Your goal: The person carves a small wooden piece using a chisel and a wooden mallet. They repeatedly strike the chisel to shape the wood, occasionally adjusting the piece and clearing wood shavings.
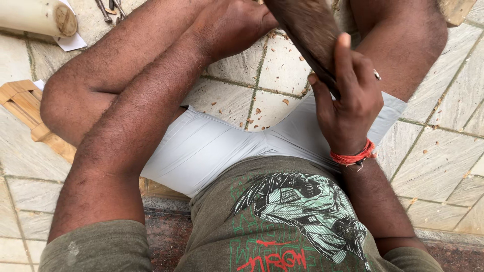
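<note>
An olive t-shirt (282,221) with a green, black and red print fills the bottom of the head view, closest of all, above pale grey shorts (201,151). The person sits on a stone-tiled floor (443,151) with both knees raised and apart. The right hand (348,100), a red thread band (353,157) at its wrist, has its fingers (344,55) wrapped around the near end of a dark brown wooden piece (307,30), thumb lying up along it; the piece slants up between the knees and out past the top edge. The left hand (232,25) is curled with knuckles bent, just beside the upper part of that piece, but whether it grips anything cannot be told. Small wood chips (285,100) are scattered over the tiles between the legs. At the far left lie 1 pale round log (38,17) on white paper and a light wooden block (22,103) beside the left knee
</note>
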